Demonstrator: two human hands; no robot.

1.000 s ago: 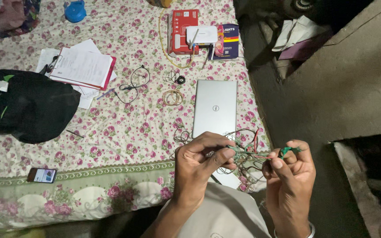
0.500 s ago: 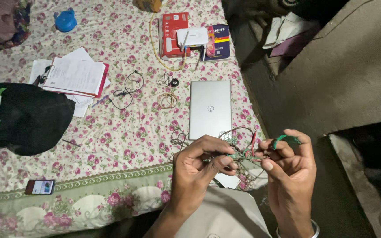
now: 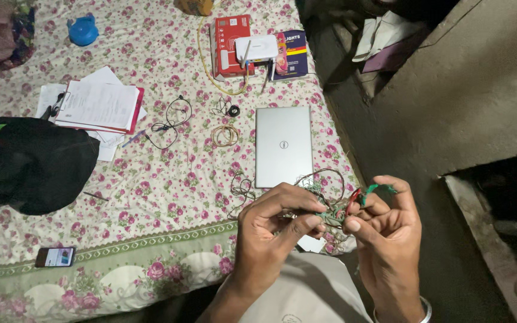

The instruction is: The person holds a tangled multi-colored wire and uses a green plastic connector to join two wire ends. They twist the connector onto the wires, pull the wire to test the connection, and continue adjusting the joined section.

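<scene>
Both hands worked a tangled bundle of thin green, red and dark wires [image 3: 330, 206], held in the air over the near edge of the bed with the floral pink-and-white sheet [image 3: 151, 197], just in front of the closed silver laptop [image 3: 283, 146]. Left hand [image 3: 273, 230] had its grip narrow, thumb and fingertips pinched on the left part of the knot. Right hand [image 3: 387, 230] pinched the right part, a green strand end sticking up above its fingers. Loops hung loose behind the knot, so the untangling looked barely started to mid-way; no strand lay separated out yet, as far as visible. Most of the bundle was left to clear.

Around on the bed:
- black earphone cable [image 3: 172, 119] and a small coil of tan cord [image 3: 225, 136], apart from the hands
- stack of white papers on a red folder [image 3: 97, 107]
- black cloth bag [image 3: 31, 161]
- small dark phone [image 3: 55, 257] at the near hem
- white router [image 3: 257, 49] on a red box [image 3: 225, 36]
- blue round lid [image 3: 83, 30]
</scene>
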